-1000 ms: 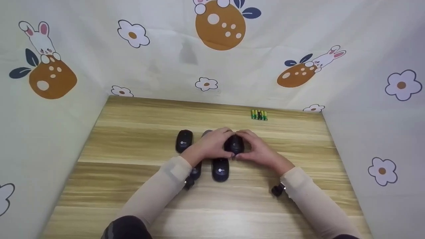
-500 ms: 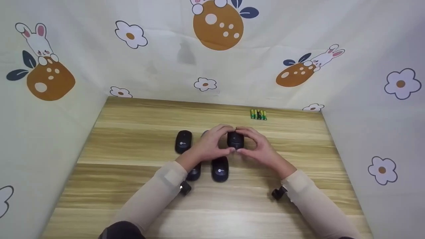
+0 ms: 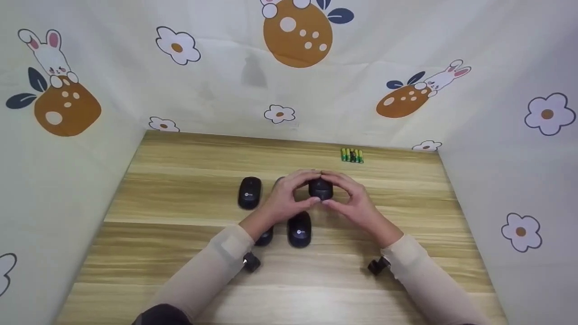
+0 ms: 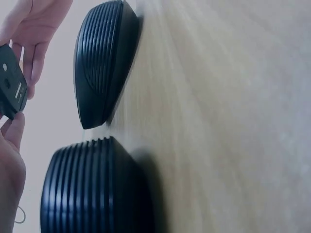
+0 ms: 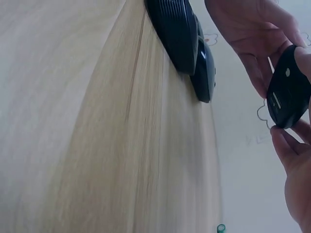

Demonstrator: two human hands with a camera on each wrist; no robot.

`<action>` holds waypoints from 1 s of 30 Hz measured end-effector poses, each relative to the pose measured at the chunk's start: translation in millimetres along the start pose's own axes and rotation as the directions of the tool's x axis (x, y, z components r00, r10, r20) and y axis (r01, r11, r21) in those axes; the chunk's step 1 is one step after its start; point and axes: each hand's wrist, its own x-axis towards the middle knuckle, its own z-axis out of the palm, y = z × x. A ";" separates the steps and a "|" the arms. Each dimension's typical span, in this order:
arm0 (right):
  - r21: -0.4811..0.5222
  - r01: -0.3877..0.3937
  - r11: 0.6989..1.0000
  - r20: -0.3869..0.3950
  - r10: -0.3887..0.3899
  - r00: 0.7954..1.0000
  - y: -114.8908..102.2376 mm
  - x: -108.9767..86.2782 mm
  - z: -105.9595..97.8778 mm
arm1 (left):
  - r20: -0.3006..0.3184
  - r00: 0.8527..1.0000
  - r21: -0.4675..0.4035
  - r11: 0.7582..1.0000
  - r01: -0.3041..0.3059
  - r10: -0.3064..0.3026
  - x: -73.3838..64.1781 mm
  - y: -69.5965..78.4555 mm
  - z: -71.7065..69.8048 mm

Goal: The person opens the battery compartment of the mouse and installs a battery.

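smooth plastic mouse [image 3: 321, 189], faintly glossy wood-grain tabletop [image 3: 180, 180], creased cloth backdrop [image 3: 216, 90]

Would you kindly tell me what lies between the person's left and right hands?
A black computer mouse lies between the left hand and the right hand, held by both; the head view and both wrist views show it.

High up, head view faces the surface's far edge [image 3: 253, 141]; wrist views low, close, tipped sideways, share the held mouse [image 5: 285, 94].
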 end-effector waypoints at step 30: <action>-0.150 0.196 0.969 -0.155 -0.219 0.963 -17.4 -3.1 9.6 | -0.100 0.985 0.013 0.990 -0.141 0.142 2.1 16.2 0.3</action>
